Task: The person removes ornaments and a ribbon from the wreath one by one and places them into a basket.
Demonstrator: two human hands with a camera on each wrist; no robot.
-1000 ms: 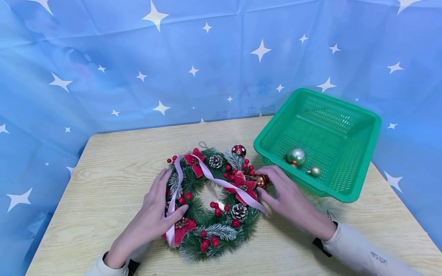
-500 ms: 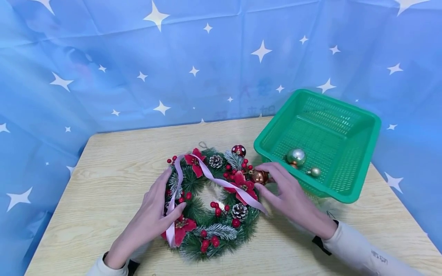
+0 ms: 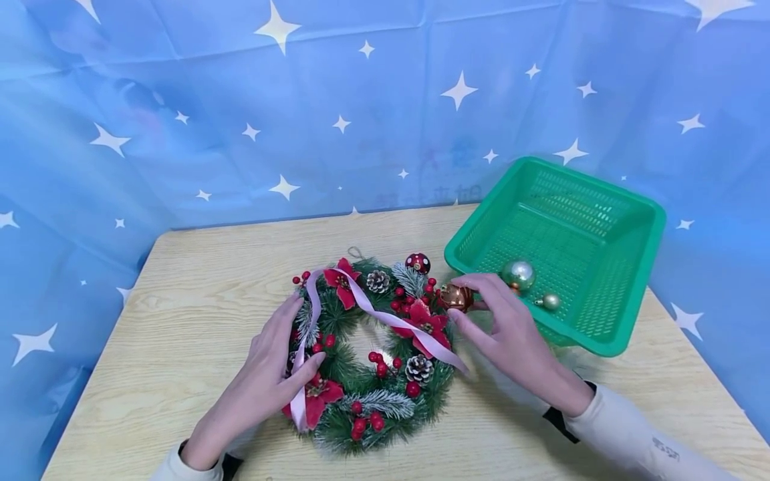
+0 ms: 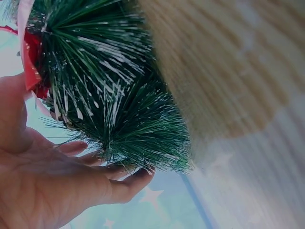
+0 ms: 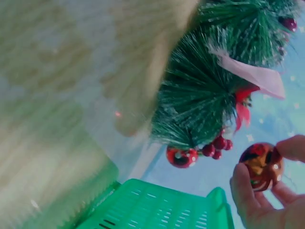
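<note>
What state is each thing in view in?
Round green artificial wreath: lying flat on pale wooden table.
Pale pink fabric ribbon: draped over wreath.
Shiny copper ball: held up, apart from wreath.
Red white-dotted ball: at wreath's edge.
Green perforated plastic basket: open-topped.
Large silver ball: inside basket.
Small pale gold ball: inside basket.
Left hand: touching wreath.
Right hand: pinching copper ball.

2 pale sleeves [image 3: 628, 434], 2 black wristbands [image 3: 561, 425]

Bright head view, soft shadows on table [image 3: 180, 300], hazy wrist views, possibly out of focus
</note>
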